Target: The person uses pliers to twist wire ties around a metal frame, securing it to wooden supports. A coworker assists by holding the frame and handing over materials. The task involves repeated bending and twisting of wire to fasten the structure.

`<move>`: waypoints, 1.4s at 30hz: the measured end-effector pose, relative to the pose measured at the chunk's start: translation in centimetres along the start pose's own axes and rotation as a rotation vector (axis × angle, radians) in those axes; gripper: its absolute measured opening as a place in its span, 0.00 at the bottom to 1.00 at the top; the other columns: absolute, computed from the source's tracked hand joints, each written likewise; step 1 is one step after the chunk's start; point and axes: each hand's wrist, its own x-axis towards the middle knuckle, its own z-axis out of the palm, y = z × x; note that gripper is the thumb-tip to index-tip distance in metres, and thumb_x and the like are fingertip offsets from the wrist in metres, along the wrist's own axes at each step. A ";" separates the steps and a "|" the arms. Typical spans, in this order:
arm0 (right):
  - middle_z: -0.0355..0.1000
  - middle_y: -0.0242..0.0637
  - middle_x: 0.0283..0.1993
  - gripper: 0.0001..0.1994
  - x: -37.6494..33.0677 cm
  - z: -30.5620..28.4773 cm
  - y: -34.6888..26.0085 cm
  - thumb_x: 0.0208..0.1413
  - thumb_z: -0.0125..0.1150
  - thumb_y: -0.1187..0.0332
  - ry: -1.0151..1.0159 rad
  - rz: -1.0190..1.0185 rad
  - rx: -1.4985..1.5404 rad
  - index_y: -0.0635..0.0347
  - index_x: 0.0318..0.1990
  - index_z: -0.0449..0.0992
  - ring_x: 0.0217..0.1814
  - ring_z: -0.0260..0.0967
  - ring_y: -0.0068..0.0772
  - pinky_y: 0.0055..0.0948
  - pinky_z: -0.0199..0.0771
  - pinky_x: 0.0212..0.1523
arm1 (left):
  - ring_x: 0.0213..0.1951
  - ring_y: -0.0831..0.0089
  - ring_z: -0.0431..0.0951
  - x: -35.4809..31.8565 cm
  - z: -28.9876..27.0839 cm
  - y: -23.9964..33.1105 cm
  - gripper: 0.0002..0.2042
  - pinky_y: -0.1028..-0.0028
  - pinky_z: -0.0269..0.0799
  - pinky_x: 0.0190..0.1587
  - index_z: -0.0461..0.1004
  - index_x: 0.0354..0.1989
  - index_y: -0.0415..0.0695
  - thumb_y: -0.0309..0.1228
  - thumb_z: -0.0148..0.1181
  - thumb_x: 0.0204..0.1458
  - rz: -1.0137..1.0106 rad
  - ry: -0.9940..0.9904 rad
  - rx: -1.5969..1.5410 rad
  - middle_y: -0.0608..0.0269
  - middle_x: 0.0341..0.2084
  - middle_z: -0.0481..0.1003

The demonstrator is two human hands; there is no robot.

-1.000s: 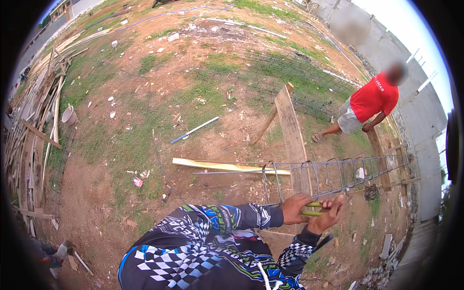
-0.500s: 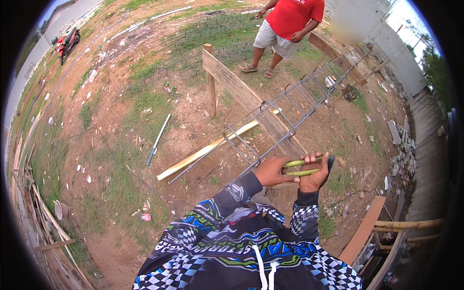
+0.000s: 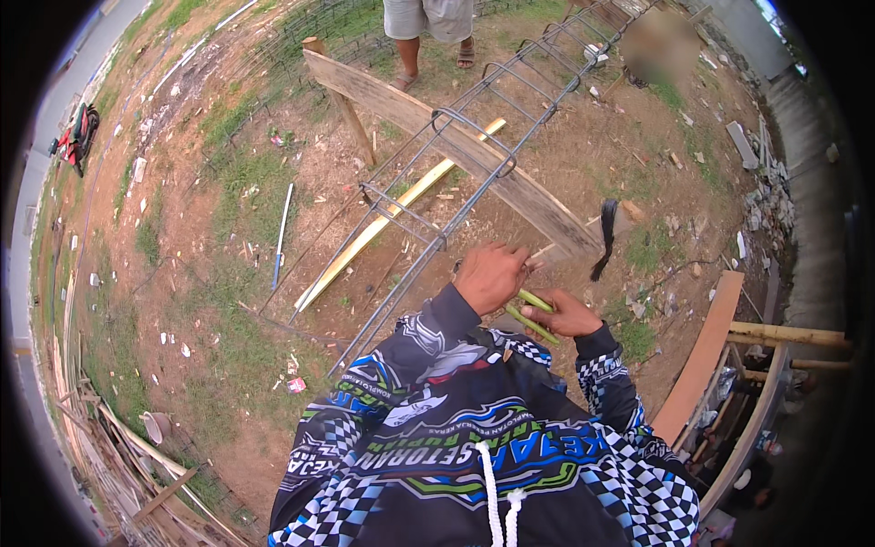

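My right hand (image 3: 567, 315) is closed around a pair of green-handled pincers (image 3: 534, 314), its two handles slightly apart. The head of the tool is hidden. Just left of it, my left hand (image 3: 490, 276) is curled with the knuckles up. Its fingertips are turned away, so what it grips cannot be made out. The near part of a steel rebar cage (image 3: 444, 239) lies beside my left hand and crosses a wooden plank (image 3: 538, 212). A black bundle of thin strands (image 3: 604, 239) lies by the plank's near end.
A person's legs (image 3: 428, 36) stand beyond the plank. A yellowish timber strip (image 3: 401, 205) lies under the cage. A brown board (image 3: 702, 351) and timber framing (image 3: 788, 335) are at right. Scrap wood (image 3: 109, 447) and a pot (image 3: 158, 427) sit at lower left.
The view has tilted downward. My left hand has left the pincers' handles and moved over toward the left; my right hand keeps them, now nearer my body and angled differently.
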 end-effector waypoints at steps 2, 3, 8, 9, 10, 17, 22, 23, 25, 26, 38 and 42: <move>0.74 0.34 0.33 0.13 0.0 -0.7 2.1 0.58 0.61 0.62 0.158 -0.132 -0.194 0.65 0.41 0.75 0.39 0.74 0.32 0.32 0.70 0.41 | 0.22 0.60 0.77 1.8 -2.3 0.2 0.24 0.64 0.72 0.27 0.68 0.25 0.41 0.50 0.44 0.63 -0.355 0.101 -0.303 0.53 0.16 0.73; 0.74 0.33 0.35 0.13 -0.7 -1.1 2.7 0.55 0.64 0.65 0.181 -0.116 -0.110 0.67 0.39 0.75 0.41 0.72 0.34 0.34 0.69 0.42 | 0.21 0.64 0.76 2.3 -3.3 -0.4 0.27 0.66 0.72 0.26 0.66 0.23 0.42 0.53 0.41 0.64 -0.556 0.151 -0.567 0.55 0.15 0.73; 0.75 0.36 0.34 0.12 -3.2 -3.1 6.0 0.51 0.68 0.66 0.307 -0.378 0.084 0.67 0.35 0.75 0.35 0.69 0.29 0.33 0.67 0.36 | 0.17 0.70 0.68 1.2 -1.5 -1.6 0.28 0.69 0.71 0.25 0.59 0.20 0.45 0.56 0.36 0.64 -0.684 0.834 -0.986 0.61 0.12 0.64; 0.76 0.36 0.34 0.13 -3.5 -3.8 6.4 0.51 0.69 0.65 0.251 -0.202 0.154 0.66 0.35 0.75 0.35 0.70 0.29 0.33 0.67 0.36 | 0.17 0.70 0.68 0.5 -0.5 -0.9 0.28 0.68 0.71 0.25 0.59 0.20 0.45 0.56 0.36 0.64 -0.680 0.823 -0.887 0.61 0.12 0.63; 0.76 0.37 0.35 0.13 -3.3 -4.1 6.5 0.51 0.69 0.64 0.197 -0.033 0.232 0.66 0.34 0.76 0.35 0.71 0.29 0.33 0.68 0.35 | 0.17 0.70 0.67 -0.1 0.2 -0.3 0.27 0.67 0.71 0.25 0.58 0.21 0.46 0.55 0.37 0.64 -0.669 0.802 -0.781 0.62 0.12 0.61; 0.70 0.37 0.28 0.19 2.1 -5.5 2.5 0.61 0.57 0.53 0.795 -0.352 0.175 0.65 0.36 0.71 0.30 0.67 0.28 0.31 0.66 0.33 | 0.18 0.70 0.69 -5.1 3.8 1.9 0.28 0.69 0.70 0.24 0.61 0.22 0.43 0.56 0.37 0.64 -0.846 0.812 -0.663 0.61 0.13 0.64; 0.74 0.42 0.34 0.15 6.2 -9.6 0.3 0.65 0.50 0.57 0.896 -0.485 0.406 0.63 0.40 0.67 0.34 0.71 0.32 0.35 0.69 0.38 | 0.20 0.68 0.73 -8.6 4.0 4.6 0.29 0.72 0.70 0.24 0.65 0.25 0.41 0.57 0.37 0.63 -0.927 1.026 -0.482 0.60 0.14 0.67; 0.75 0.43 0.35 0.15 7.2 -9.4 0.4 0.65 0.49 0.57 0.907 -0.503 0.428 0.62 0.41 0.66 0.35 0.72 0.32 0.35 0.69 0.38 | 0.20 0.68 0.74 -9.4 3.8 4.7 0.30 0.73 0.70 0.24 0.66 0.27 0.40 0.57 0.36 0.63 -0.926 1.036 -0.469 0.58 0.17 0.69; 0.76 0.43 0.36 0.13 9.4 -8.6 2.7 0.65 0.48 0.59 0.934 -0.406 0.393 0.62 0.41 0.66 0.38 0.74 0.37 0.36 0.70 0.40 | 0.20 0.69 0.74 -9.0 3.4 5.1 0.31 0.73 0.70 0.25 0.66 0.28 0.40 0.59 0.35 0.63 -0.963 1.010 -0.470 0.57 0.18 0.71; 0.76 0.44 0.36 0.12 10.8 -8.2 4.9 0.65 0.48 0.60 0.948 -0.354 0.372 0.62 0.41 0.66 0.39 0.75 0.39 0.36 0.70 0.40 | 0.20 0.69 0.73 -8.5 3.2 5.1 0.31 0.73 0.69 0.25 0.66 0.28 0.39 0.59 0.34 0.63 -0.984 0.995 -0.473 0.57 0.19 0.72; 0.76 0.50 0.45 0.21 13.1 -4.7 14.2 0.55 0.59 0.55 0.971 0.237 0.001 0.61 0.50 0.74 0.49 0.74 0.51 0.41 0.71 0.50 | 0.31 0.69 0.76 5.4 -2.6 0.7 0.37 0.70 0.73 0.27 0.62 0.58 0.41 0.64 0.33 0.59 -0.535 0.687 -1.243 0.58 0.33 0.73; 0.77 0.45 0.46 0.18 9.7 -2.3 9.5 0.53 0.64 0.61 0.974 -0.025 0.393 0.61 0.48 0.76 0.47 0.76 0.39 0.33 0.73 0.47 | 0.33 0.68 0.77 6.5 -2.5 0.5 0.38 0.68 0.78 0.29 0.63 0.56 0.38 0.65 0.32 0.58 -0.517 0.581 -1.245 0.56 0.33 0.73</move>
